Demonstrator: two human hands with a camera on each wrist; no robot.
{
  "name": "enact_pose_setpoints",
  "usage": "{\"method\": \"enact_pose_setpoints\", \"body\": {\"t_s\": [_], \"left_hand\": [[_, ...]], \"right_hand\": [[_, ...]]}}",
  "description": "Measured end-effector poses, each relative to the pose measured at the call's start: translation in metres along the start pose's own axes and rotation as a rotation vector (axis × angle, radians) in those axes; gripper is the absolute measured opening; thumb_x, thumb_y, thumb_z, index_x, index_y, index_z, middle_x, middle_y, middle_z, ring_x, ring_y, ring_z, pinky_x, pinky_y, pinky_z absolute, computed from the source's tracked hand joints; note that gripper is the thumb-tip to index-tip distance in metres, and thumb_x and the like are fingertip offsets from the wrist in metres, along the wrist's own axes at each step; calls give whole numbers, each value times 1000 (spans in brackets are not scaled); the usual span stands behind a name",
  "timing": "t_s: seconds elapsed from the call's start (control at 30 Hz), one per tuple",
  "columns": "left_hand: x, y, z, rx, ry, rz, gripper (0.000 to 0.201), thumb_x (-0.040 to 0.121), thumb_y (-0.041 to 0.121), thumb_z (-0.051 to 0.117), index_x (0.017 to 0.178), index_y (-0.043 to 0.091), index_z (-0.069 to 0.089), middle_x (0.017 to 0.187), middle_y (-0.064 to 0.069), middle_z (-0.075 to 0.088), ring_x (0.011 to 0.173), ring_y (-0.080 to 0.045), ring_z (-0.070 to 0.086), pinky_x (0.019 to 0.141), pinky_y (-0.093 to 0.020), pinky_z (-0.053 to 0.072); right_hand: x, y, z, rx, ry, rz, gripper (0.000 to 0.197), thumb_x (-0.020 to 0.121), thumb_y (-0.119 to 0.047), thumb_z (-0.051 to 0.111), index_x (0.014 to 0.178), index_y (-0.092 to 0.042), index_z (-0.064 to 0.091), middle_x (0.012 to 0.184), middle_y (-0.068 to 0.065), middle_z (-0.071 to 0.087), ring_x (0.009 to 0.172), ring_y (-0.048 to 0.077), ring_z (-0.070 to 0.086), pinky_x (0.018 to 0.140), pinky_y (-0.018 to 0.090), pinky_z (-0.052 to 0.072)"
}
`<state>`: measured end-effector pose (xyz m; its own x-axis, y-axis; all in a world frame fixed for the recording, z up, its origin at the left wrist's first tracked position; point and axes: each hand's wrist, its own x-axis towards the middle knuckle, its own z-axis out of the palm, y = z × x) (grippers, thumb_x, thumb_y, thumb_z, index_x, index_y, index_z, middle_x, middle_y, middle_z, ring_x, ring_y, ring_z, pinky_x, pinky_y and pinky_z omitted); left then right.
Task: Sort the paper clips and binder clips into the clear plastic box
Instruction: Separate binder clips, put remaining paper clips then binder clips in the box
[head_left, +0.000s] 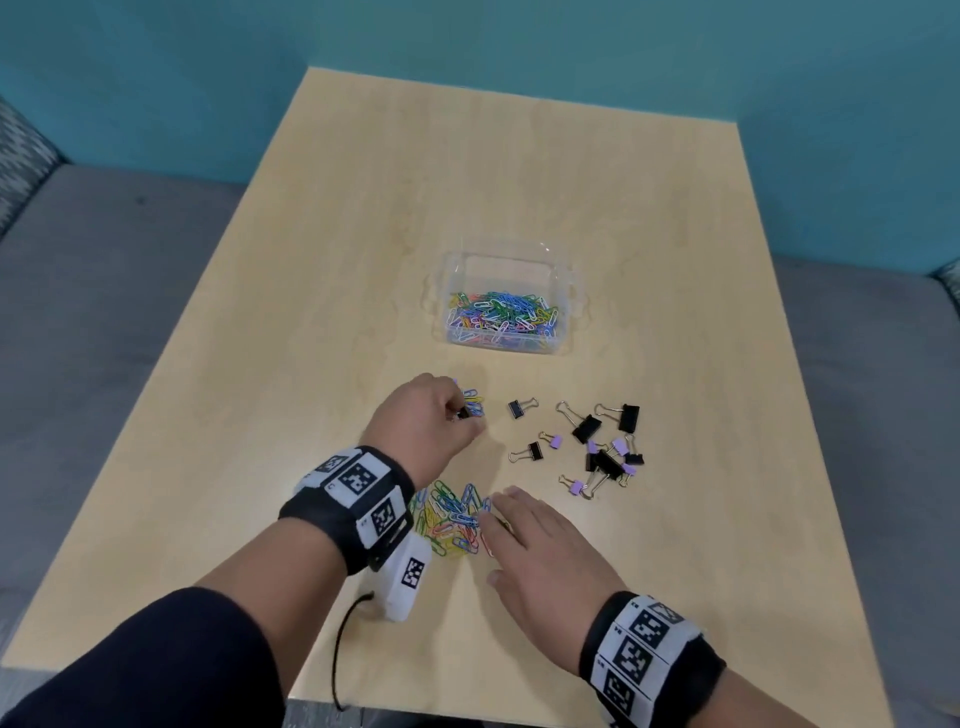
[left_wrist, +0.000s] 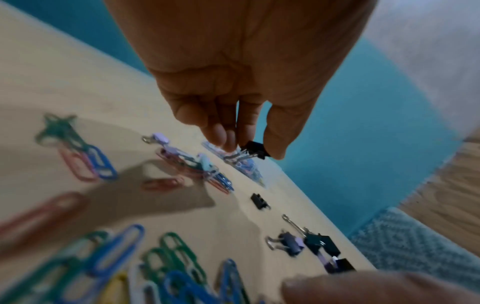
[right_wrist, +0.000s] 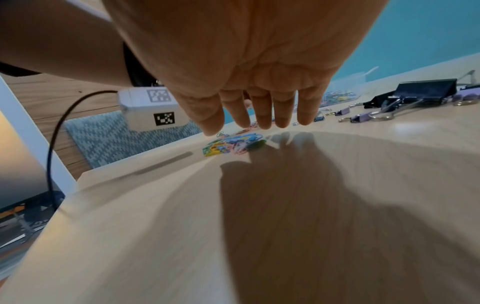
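The clear plastic box (head_left: 563, 291) stands mid-table with several coloured paper clips in it. My left hand (head_left: 431, 421) pinches a small black binder clip (left_wrist: 253, 149) between thumb and fingers, just above a little cluster of paper clips (head_left: 474, 399). My right hand (head_left: 540, 551) lies flat with straight fingers, its fingertips (right_wrist: 265, 123) at the edge of a pile of coloured paper clips (head_left: 452, 517) near the front. Black and purple binder clips (head_left: 602, 449) lie scattered to the right.
The wooden table (head_left: 363, 260) has bare surface behind and beside the box. A white tagged camera unit with a black cable (head_left: 405, 577) hangs under my left wrist. Grey seating and a teal wall surround the table.
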<state>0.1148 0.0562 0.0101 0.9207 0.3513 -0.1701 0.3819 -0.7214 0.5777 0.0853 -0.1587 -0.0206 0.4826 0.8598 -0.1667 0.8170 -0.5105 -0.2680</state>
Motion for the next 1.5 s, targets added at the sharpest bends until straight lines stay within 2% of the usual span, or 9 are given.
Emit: {"method": "enact_pose_setpoints", "body": {"t_s": [0.1,0.23,0.37,0.57,0.73,0.93,1.13,1.23,1.5], "left_hand": [[0,14,15,-49,-104,-54,20,73,42,66,78,26,56,69,12,62,68,-8,59,65,-32,52],[2,21,22,-111,-134,-26,30,78,44,66,101,26,59,85,11,64,80,-12,61,72,-31,50],[16,-12,5,179,-7,-30,31,82,25,62,111,17,62,100,-7,58,94,-27,53,77,-39,48],[22,-28,-3,420,-158,75,41,84,34,61,123,22,56,106,-6,51,102,-28,44,81,-42,46],[24,-24,1,439,-126,89,32,82,36,65,106,17,56,101,-5,50,98,-27,44,75,-37,43],[20,-23,1,313,-91,19,22,73,18,67,84,15,49,85,-4,53,83,-26,47,63,-36,41],[8,-11,0,298,-74,-5,19,72,2,51,87,11,44,78,-5,50,75,-27,44,59,-37,38],[1,-5,0,251,-67,-60,19,76,2,51,90,11,42,72,-3,46,70,-28,46,58,-38,42],[-15,-13,-22,112,56,-104,25,72,7,55,90,19,43,78,-2,56,69,-28,53,60,-39,47]], "right_hand": [[1,0,-1,12,3,24,54,86,-34,39,136,-13,41,139,9,47,133,30,41,105,44,40],[-2,1,2,2,25,10,53,84,-35,45,132,-13,46,134,8,52,129,30,46,102,43,44],[-4,4,8,-35,27,-7,59,76,-35,66,129,-13,50,134,8,55,128,28,48,100,41,46],[-4,2,10,-46,24,10,59,74,-35,69,127,-13,53,135,8,54,130,28,46,102,42,44],[-4,3,10,-39,10,8,58,75,-34,67,127,-15,52,137,7,51,132,27,44,104,41,42],[-5,3,12,-1,17,22,58,74,-29,67,128,-15,51,138,6,50,133,27,42,105,42,41],[-5,3,12,1,35,20,58,72,-28,67,126,-16,52,137,5,51,132,26,44,104,42,42],[-6,3,12,-4,42,22,58,72,-27,67,127,-16,52,137,5,51,133,26,43,105,41,41],[-6,4,16,2,37,27,58,73,-28,65,128,-16,51,138,4,50,133,26,43,105,41,41]]}}
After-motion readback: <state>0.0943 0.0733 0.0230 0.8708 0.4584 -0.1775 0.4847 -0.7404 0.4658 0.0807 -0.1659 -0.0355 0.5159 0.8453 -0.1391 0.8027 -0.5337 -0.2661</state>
